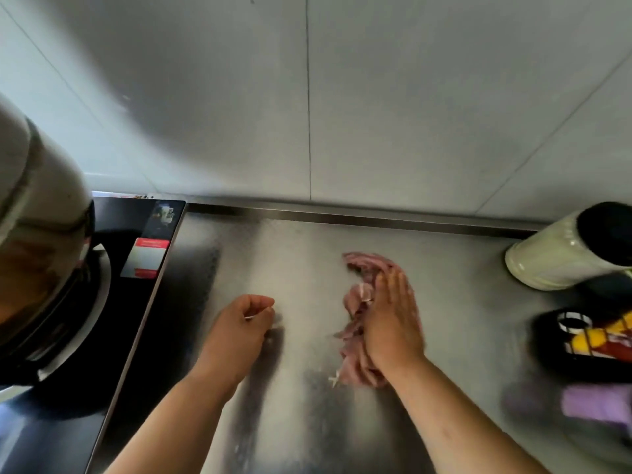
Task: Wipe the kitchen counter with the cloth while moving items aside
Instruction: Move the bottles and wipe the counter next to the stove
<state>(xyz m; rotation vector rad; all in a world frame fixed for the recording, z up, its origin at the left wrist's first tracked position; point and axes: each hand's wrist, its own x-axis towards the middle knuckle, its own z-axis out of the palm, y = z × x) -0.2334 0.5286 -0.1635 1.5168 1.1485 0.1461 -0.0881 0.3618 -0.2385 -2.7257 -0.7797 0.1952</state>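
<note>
Mid-frame, the right hand point(390, 323) presses flat, fingers straight, on the pink cloth point(362, 265) lying on the steel counter point(307, 248). Just left, the left hand point(242, 323) rests curled in a fist near the black stove point(136, 313).

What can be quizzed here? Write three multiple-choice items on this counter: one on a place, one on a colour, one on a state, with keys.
1. Where does the black glass cooktop lie from the crumpled cloth? A right B left C behind
2. What colour is that cloth? A green B blue C pink
3. How is the right hand? A lifted clear B clenched empty C flat on the cloth
Key: B, the cooktop fills the left edge; C, pink folds show round the hand; C, straight fingers press the cloth onto the steel counter.
</note>
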